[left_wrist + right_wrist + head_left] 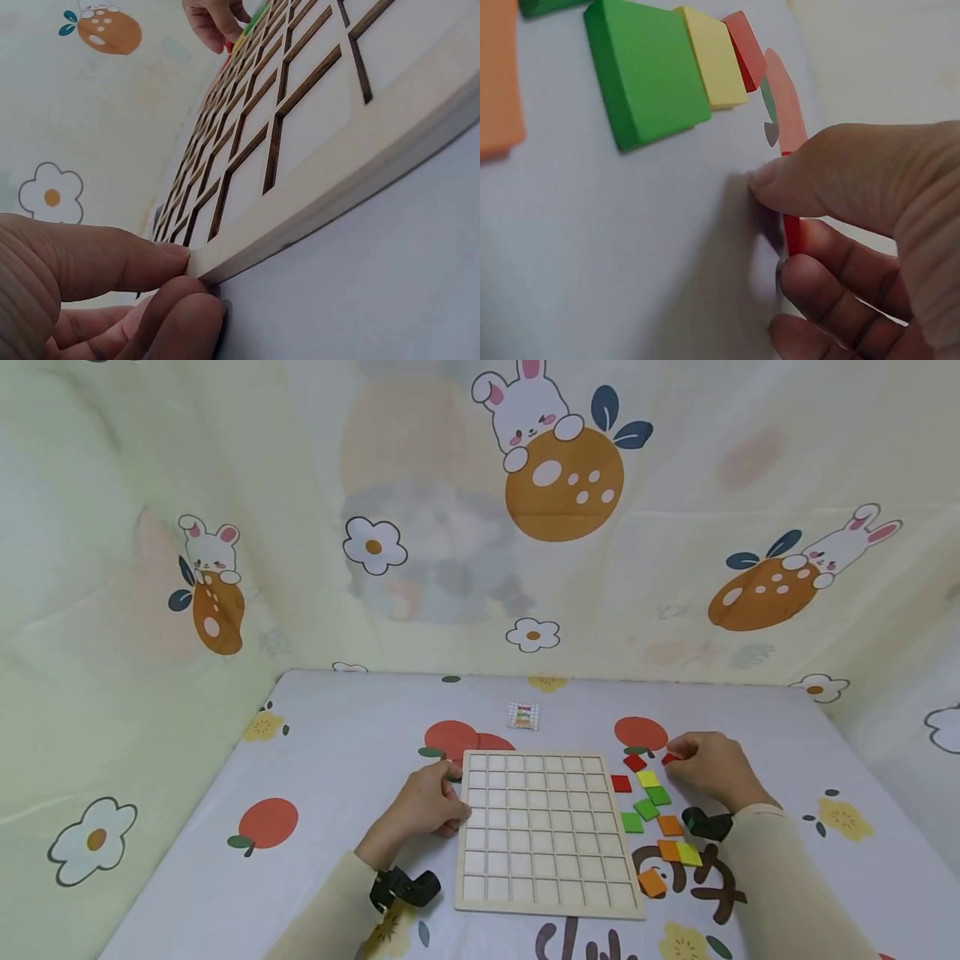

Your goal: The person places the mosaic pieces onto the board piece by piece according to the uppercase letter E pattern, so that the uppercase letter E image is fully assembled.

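A pale wooden grid board (551, 831) with square cells lies flat on the table. My left hand (431, 800) holds its left edge; in the left wrist view the thumb (135, 262) and curled fingers meet at the rim. At the far right, my right hand (712, 766) pinches a red square tile (793, 234) between thumb and fingers, low over the cloth. Beside the board lie loose tiles: two red ones (621, 783), green ones (647, 810), yellow ones (648, 779) and orange ones (671, 825). The held tile is partly hidden by the fingers.
A small card (522, 716) with a coloured grid pattern lies behind the board. White printed cloth (337, 827) covers the table, and a printed curtain (420, 635) rises along the back and sides. Black wrist cameras (405, 888) sit on both wrists.
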Demonstrator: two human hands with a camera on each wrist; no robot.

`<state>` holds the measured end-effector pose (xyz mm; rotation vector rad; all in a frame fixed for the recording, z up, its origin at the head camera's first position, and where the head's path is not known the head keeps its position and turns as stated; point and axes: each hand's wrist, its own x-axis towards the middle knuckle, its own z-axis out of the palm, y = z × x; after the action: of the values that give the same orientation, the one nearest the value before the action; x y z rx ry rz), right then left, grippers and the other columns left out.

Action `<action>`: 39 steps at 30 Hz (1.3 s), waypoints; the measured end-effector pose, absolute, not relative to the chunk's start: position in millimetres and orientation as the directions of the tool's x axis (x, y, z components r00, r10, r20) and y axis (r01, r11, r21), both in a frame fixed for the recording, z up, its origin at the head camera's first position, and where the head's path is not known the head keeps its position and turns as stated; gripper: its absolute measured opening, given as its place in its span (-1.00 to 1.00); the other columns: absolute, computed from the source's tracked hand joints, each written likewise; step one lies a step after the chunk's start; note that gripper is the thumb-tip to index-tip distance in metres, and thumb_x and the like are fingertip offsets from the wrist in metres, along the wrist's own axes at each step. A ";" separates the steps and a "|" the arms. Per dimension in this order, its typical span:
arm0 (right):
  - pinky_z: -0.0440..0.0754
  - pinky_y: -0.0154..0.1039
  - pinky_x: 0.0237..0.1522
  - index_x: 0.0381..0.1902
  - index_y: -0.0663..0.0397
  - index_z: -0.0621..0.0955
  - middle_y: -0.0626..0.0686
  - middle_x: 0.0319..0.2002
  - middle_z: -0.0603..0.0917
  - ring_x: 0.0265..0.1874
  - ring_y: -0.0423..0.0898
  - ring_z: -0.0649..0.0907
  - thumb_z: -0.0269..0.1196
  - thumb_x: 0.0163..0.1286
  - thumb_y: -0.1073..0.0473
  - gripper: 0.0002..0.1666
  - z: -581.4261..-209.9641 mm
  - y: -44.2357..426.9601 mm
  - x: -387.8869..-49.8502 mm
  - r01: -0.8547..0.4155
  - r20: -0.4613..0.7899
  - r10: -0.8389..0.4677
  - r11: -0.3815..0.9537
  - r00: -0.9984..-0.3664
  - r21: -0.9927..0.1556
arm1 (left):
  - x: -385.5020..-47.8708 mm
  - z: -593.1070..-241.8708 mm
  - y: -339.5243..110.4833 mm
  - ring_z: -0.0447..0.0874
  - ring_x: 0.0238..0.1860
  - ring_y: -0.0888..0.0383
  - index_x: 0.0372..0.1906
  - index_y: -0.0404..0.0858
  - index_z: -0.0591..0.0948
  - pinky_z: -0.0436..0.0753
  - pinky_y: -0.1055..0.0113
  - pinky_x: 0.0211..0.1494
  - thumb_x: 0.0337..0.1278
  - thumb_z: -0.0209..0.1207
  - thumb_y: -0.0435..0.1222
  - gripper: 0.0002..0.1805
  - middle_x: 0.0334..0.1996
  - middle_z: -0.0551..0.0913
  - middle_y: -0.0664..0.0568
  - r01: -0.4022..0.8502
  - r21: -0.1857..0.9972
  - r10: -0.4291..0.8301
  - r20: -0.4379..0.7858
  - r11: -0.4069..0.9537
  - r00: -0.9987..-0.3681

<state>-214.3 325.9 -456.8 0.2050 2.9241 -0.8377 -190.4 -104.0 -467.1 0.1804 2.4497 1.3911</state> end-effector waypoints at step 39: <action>0.69 -0.23 -0.29 -0.03 0.22 0.74 0.07 -0.20 0.70 -0.23 -0.02 0.63 0.47 0.28 0.21 -0.67 -443.5 246.8 -200.9 -0.117 -0.007 -0.158 0.762 -0.987 -0.637 | -193.1 -474.2 -105.3 0.59 -0.67 0.21 0.28 -0.42 0.51 0.70 0.38 -0.55 0.19 0.41 -0.42 -0.43 -0.51 0.61 -0.02 0.007 0.892 0.313 -0.151 0.451 -0.938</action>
<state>-200.9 246.8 -443.5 -0.2257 2.8917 -1.0399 -193.1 -105.3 -474.2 0.2749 2.4117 1.4811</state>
